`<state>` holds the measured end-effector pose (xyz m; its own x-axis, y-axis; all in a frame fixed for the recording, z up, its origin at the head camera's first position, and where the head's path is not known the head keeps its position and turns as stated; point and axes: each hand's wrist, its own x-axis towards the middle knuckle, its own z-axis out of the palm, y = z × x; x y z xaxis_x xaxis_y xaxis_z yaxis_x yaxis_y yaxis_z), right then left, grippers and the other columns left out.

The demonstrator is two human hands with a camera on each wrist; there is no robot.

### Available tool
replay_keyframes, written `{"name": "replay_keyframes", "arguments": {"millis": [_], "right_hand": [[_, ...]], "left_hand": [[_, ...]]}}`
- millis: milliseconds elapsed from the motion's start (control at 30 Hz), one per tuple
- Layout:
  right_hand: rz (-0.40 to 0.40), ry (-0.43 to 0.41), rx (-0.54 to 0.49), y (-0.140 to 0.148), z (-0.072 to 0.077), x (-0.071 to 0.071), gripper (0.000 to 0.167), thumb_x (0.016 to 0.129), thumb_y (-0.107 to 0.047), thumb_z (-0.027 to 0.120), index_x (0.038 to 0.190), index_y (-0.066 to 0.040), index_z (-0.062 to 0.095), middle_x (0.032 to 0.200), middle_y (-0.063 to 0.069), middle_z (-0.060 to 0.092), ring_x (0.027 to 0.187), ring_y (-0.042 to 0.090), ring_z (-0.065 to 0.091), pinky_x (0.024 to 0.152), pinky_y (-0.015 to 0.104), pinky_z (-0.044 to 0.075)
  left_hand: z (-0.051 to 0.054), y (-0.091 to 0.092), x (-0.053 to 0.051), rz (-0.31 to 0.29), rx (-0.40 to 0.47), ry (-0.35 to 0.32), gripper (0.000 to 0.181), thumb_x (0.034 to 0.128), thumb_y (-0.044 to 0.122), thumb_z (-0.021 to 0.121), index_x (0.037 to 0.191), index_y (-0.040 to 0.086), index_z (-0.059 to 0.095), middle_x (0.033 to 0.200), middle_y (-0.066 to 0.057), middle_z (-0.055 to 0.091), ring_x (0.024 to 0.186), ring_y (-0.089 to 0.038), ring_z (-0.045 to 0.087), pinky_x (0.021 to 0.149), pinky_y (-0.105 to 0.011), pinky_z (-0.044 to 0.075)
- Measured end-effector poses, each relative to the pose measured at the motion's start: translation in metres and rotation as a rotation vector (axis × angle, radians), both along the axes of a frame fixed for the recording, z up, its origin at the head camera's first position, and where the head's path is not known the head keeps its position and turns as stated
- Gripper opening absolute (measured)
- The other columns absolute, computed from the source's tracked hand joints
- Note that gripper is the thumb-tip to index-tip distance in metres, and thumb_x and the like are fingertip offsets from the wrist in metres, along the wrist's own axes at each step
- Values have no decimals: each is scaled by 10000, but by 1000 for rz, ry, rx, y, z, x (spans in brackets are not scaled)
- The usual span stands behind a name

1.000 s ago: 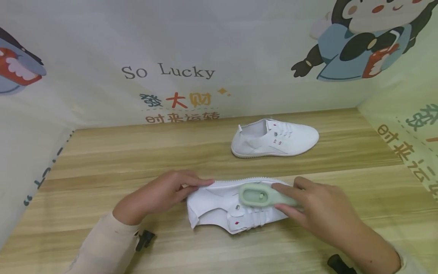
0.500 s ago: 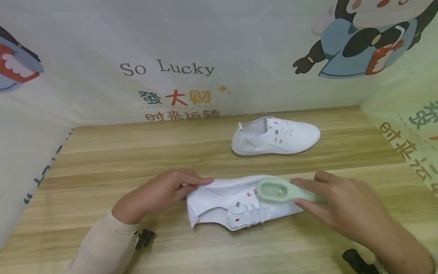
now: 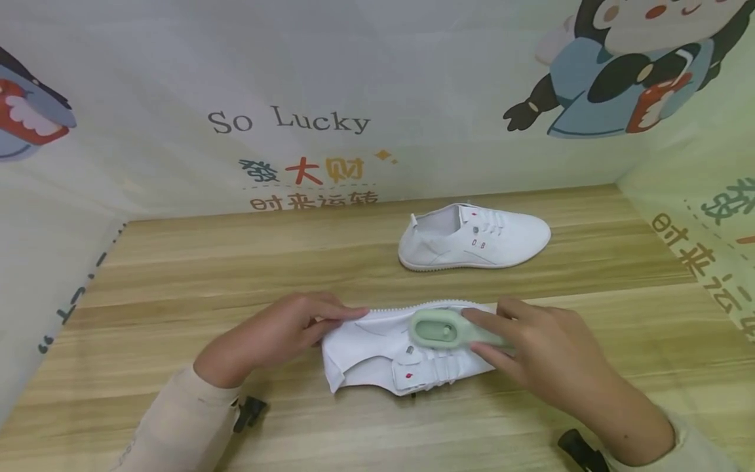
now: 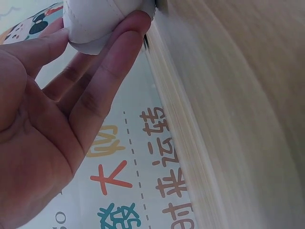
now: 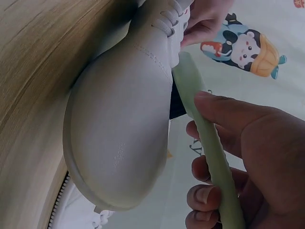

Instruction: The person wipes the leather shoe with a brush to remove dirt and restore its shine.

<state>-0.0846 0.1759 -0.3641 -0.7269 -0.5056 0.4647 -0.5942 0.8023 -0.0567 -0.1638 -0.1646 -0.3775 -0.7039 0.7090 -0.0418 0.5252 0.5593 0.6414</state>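
A white lace-up shoe (image 3: pixel 368 341) lies tipped on its side on the wooden surface, its opening facing the person and its toe to the right. My left hand (image 3: pixel 289 331) pinches the heel end between thumb and fingers, as the left wrist view shows around the heel (image 4: pixel 97 21). A pale green brush (image 3: pixel 433 330) is in my right hand (image 3: pixel 551 351), fingers curled round its handle (image 5: pixel 217 167). The brush head lies against the shoe's upper near the laces. Its dark bristles (image 5: pixel 176 104) partly show, pointing toward the shoe in the right wrist view.
A second white shoe (image 3: pixel 501 239) stands upright farther back, toe to the right. Printed cloth walls (image 3: pixel 442 98) enclose the wooden surface (image 3: pixel 236 262) at the back and sides. Black wrist-mount parts (image 3: pixel 250 413) show beside the left forearm.
My right hand slid the brush right toward the toe, then back left over the shoe's side, covering the red letters again. My left hand and the shoe stay nearly in place.
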Motion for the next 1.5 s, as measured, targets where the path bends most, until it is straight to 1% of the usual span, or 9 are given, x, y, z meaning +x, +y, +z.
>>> {"name": "replay_keyframes", "arguments": {"millis": [133,267,500,633,833,967,1100,1267,1500], "right_hand": [[2,0,2,-2,-1,-2,351,804,-404,717,1124,-260,706,759,-69,567,514,-5,376,436,174,275],[17,6,6,-4,-4,-5,364,794,-397,724,1129,-255,704,765,-55,574,520,13,401,438,179,286],[45,27,-3,-7,-8,-8,374,791,-398,729,1133,-250,701,775,-40,585,511,19,404,430,183,291],[61,28,-16,-11,-10,-10,376,778,-397,739,1123,-252,705,766,-58,566,512,12,390,429,178,279],[83,11,13,-30,-12,-14,410,765,-418,745,1143,-265,698,759,-79,491,509,22,355,449,190,270],[88,5,45,-43,-14,-16,407,764,-428,752,1133,-266,700,766,-66,490,502,50,369,455,210,292],[92,2,60,-52,-15,-15,404,768,-430,752,1131,-261,698,778,-62,514,500,62,395,457,216,316],[69,-15,68,-57,-13,-15,406,787,-431,738,1154,-266,689,776,-66,514,498,62,393,449,222,310],[-11,-83,69,-49,-10,-9,402,789,-464,726,1153,-298,687,752,-92,500,502,21,359,438,194,262]], "left_hand": [[0,0,1,9,-11,2,403,956,80,547,1266,333,593,1057,122,636,847,-92,546,708,-246,488],[-1,0,1,5,-8,6,400,954,77,550,1266,323,597,1061,114,638,854,-91,547,713,-247,488],[-2,0,2,10,-17,3,407,958,84,545,1271,340,587,1047,123,632,844,-92,545,714,-247,488],[-2,-3,1,4,-4,12,402,954,74,549,1268,319,597,1051,114,636,838,-91,541,709,-247,487],[-3,-4,0,-4,6,35,402,949,72,556,1266,315,598,1073,105,642,874,-76,554,734,-248,486],[-2,-3,0,-12,14,47,406,944,71,564,1266,317,598,1069,99,647,874,-76,559,738,-252,487],[-1,-2,-1,-22,6,47,404,944,75,566,1266,316,600,1099,91,649,911,-70,568,763,-256,488],[2,-1,-2,-6,-10,41,408,948,85,563,1263,342,594,1108,107,643,915,-67,570,764,-257,491],[0,-3,-1,-1,-19,21,404,948,87,563,1264,337,594,1106,104,640,904,-73,559,749,-245,485]]}}
